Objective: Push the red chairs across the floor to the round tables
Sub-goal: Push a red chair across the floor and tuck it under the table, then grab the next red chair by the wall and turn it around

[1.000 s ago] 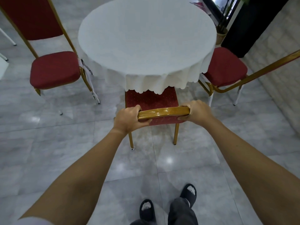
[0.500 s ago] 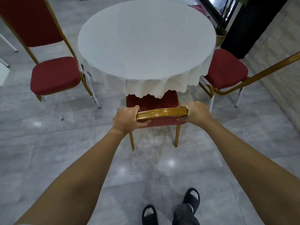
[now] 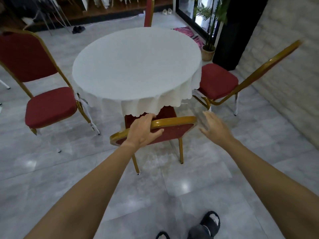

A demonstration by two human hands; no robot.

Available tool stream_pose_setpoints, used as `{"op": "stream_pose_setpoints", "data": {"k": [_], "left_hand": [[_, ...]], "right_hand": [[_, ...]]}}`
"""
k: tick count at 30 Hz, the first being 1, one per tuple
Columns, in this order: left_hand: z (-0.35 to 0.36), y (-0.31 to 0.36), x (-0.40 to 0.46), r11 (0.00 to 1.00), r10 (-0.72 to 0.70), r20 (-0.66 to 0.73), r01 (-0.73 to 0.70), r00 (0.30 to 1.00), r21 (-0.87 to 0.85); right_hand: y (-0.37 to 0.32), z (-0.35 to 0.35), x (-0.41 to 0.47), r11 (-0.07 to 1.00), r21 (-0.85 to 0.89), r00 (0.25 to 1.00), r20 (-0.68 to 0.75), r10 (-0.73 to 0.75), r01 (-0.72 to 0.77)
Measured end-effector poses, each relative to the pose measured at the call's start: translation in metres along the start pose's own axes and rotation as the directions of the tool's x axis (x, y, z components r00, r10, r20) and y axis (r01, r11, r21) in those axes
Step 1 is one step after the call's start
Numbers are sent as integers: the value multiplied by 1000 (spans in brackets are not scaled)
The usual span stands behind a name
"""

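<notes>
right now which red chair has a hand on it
The near chair tucked under the round table: the left hand grips its gold top rail. The right hand hovers open beside it; the other chairs are untouched.

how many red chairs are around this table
4: one left of the table, one right, one tucked in front under the left hand, one backrest behind. More may be hidden.

glossy grey tiled floor (image 3: pixel 172 195) mirrors ceiling lights. a pale brick wall (image 3: pixel 284 54) fills the right of the frame; a potted palm (image 3: pixel 209 31) stands by a dark pillar (image 3: pixel 231 31), upper right.
</notes>
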State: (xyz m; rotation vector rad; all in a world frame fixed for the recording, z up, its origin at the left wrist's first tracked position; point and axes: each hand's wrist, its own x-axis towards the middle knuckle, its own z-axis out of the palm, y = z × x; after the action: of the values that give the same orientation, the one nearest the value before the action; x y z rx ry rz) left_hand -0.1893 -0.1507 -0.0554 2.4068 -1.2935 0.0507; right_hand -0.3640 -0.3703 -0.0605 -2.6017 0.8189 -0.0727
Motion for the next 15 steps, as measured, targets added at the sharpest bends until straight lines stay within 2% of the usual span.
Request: {"op": "stream_pose_setpoints", "data": {"k": [4, 9, 15], "left_hand": [[11, 62, 37, 993, 113, 40, -111, 993, -36], [56, 147, 75, 983, 153, 248, -123, 957, -133], [109, 245, 109, 958, 240, 307, -173, 921, -228]], "right_hand": [[44, -32, -18, 994, -1, 991, -73, 112, -112], [108, -68, -46, 969, 1, 966, -82, 247, -248], [201, -122, -73, 949, 20, 937, -154, 315, -316]]}}
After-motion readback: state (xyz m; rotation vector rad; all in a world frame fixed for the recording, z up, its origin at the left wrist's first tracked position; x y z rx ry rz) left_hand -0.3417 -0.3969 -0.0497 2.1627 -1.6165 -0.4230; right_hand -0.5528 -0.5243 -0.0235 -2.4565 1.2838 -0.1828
